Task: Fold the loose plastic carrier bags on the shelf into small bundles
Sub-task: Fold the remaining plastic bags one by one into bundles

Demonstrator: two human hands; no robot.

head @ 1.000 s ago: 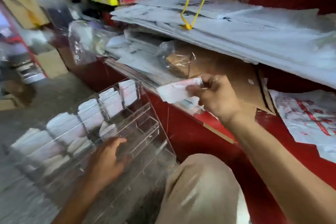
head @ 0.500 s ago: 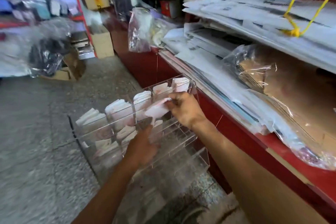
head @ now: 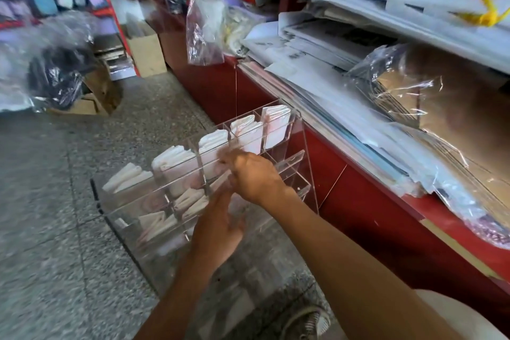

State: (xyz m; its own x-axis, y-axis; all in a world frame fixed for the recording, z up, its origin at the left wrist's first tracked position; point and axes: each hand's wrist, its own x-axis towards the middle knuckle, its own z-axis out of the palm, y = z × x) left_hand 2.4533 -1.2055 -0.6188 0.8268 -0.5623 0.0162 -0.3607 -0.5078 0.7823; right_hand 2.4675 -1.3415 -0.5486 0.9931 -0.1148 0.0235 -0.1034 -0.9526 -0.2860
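The right hand (head: 255, 176) is covering its own fingertips and whatever they may be touching at the clear organizer (head: 289, 165), so its grip cannot be told. The left hand (head: 218, 232), just below it, is smearing with motion blur. Right of both hands, the stacked papers (head: 358, 36) are running off the edge, their print too blurred to read.

Soft even daylight; motion blur smears everything, with wide-angle bending at edges.
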